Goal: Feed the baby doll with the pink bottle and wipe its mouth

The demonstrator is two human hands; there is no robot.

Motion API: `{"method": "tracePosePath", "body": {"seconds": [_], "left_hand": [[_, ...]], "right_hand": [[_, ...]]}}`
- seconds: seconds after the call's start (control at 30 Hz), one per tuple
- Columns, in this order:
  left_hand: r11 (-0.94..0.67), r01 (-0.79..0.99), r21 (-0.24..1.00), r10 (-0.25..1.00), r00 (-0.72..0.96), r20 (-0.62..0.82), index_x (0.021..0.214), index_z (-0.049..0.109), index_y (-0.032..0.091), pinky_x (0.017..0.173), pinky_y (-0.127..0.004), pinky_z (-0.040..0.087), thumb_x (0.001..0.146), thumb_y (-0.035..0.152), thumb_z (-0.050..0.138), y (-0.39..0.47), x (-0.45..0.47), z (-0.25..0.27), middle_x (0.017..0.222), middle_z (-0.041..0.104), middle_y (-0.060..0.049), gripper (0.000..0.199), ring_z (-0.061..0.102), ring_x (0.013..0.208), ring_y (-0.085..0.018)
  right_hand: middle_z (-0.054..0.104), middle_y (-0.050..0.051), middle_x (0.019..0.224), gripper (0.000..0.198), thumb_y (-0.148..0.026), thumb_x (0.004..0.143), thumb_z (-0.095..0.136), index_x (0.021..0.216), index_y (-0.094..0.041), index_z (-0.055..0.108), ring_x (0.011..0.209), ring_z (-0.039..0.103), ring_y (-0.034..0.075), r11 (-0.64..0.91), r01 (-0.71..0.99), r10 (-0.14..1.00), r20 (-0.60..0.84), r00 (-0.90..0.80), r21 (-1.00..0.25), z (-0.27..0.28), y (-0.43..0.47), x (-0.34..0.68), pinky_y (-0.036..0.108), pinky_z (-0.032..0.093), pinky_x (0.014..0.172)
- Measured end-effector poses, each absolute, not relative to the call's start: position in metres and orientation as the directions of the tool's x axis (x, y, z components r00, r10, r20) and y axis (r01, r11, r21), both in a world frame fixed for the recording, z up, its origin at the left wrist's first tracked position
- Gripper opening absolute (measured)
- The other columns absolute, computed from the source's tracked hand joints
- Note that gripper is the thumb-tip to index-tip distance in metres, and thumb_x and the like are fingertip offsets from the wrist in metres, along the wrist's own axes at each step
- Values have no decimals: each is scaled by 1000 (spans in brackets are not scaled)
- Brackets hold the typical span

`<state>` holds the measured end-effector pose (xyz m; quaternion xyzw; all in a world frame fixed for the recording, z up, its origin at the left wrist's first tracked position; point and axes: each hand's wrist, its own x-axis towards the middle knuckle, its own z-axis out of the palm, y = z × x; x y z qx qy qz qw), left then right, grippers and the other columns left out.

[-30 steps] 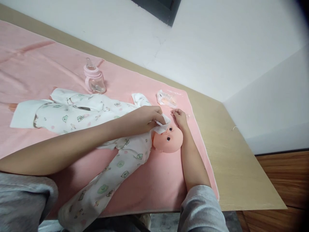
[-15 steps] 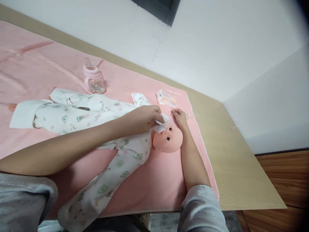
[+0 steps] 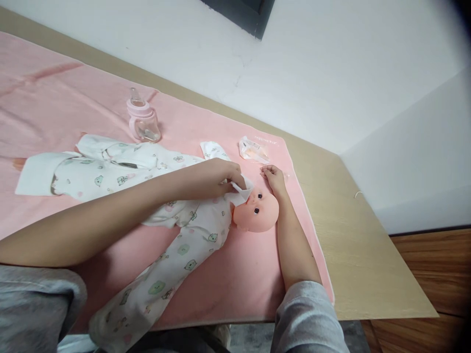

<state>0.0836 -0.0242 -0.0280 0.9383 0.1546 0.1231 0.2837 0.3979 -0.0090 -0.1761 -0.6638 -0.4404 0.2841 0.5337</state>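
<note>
A baby doll [image 3: 257,215] lies on its back on a pink blanket [image 3: 250,274], dressed in a white romper [image 3: 187,245] with green animal prints. My left hand [image 3: 224,179] reaches across its chest, fingers closed on a white wipe [image 3: 241,192] that touches the doll's face around the mouth and chin. Beyond the top of the head, my right hand [image 3: 274,179] rests on the blanket with curled fingers. Whether something small is pinched there is hidden. A clear bit of plastic [image 3: 286,176] shows beside that hand, and my right forearm runs along the doll's head.
A pink-collared baby bottle [image 3: 144,120] stands past the doll's legs. A small clear plastic packet [image 3: 253,150] lies just beyond my right hand. The wooden table [image 3: 353,255] extends to the right of the blanket, and a white wall [image 3: 312,78] rises behind it.
My left hand and the wipe have shifted slightly left, from the doll's mouth toward its chin. My right hand, the doll and the bottle stay in place.
</note>
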Motion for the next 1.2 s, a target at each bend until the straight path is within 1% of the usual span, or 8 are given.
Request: {"method": "tracePosePath", "body": {"seconds": [0.1, 0.23, 0.33, 0.47, 0.6, 0.9, 1.03, 1.2], "left_hand": [[-775, 208, 597, 334, 937, 106, 90, 77, 25, 69, -20, 40, 72, -2, 44, -22, 81, -25, 89, 67, 2, 45, 61, 76, -10], [-787, 232, 572, 339, 937, 86, 90, 77, 25, 68, -20, 40, 72, -4, 44, -23, 82, -23, 89, 68, 2, 48, 61, 76, -11], [-793, 226, 566, 331, 939, 89, 88, 78, 26, 68, -22, 40, 77, 2, 51, -23, 84, -26, 87, 67, 1, 38, 61, 75, -12], [-809, 190, 556, 333, 928, 169, 83, 77, 24, 66, -23, 39, 80, 16, 62, -23, 87, -35, 80, 63, 1, 17, 59, 71, -12], [-821, 187, 539, 334, 923, 189, 79, 76, 25, 63, -24, 38, 79, 18, 62, -25, 88, -39, 75, 60, 2, 15, 57, 67, -11], [-829, 243, 503, 361, 920, 151, 64, 59, 18, 60, -28, 32, 80, 22, 55, -33, 90, -35, 69, 60, 1, 17, 53, 65, -14], [-827, 253, 503, 388, 903, 185, 72, 65, 19, 60, -27, 33, 80, 24, 56, -30, 88, -34, 73, 63, 2, 13, 56, 67, -14], [-808, 288, 515, 430, 885, 179, 80, 71, 21, 60, -26, 33, 80, 26, 59, -27, 86, -34, 76, 65, 2, 13, 58, 69, -14]], "right_hand": [[69, 1, 87, 14, -30, 74, 61, 82, -18, 64, 73, 62, 11, -49, 276, 887, 86, 454, -960, -177, -8, 398, 31, 52, 86], [69, 1, 87, 13, -29, 74, 62, 81, -18, 64, 72, 62, 11, -59, 264, 884, 72, 461, -963, -175, -9, 397, 31, 53, 86], [68, 1, 86, 13, -29, 74, 62, 81, -18, 64, 74, 62, 11, -59, 262, 885, 71, 460, -963, -174, -10, 396, 31, 53, 86], [68, 1, 86, 14, -31, 75, 62, 81, -18, 64, 75, 62, 12, -59, 273, 887, 75, 455, -960, -174, -10, 396, 31, 53, 86], [68, 1, 85, 13, -29, 75, 61, 81, -18, 64, 73, 62, 11, -56, 270, 886, 77, 457, -961, -174, -9, 396, 31, 52, 86], [69, 1, 85, 19, -35, 74, 64, 83, -18, 64, 74, 62, 12, -43, 288, 890, 95, 447, -957, -178, -7, 400, 33, 53, 87], [68, 2, 88, 21, -37, 74, 64, 83, -18, 63, 75, 63, 12, -50, 284, 890, 86, 447, -958, -179, -7, 400, 32, 53, 86], [68, 2, 89, 18, -33, 74, 64, 82, -18, 63, 72, 61, 11, -51, 266, 891, 76, 448, -963, -175, -9, 398, 31, 52, 85]]}}
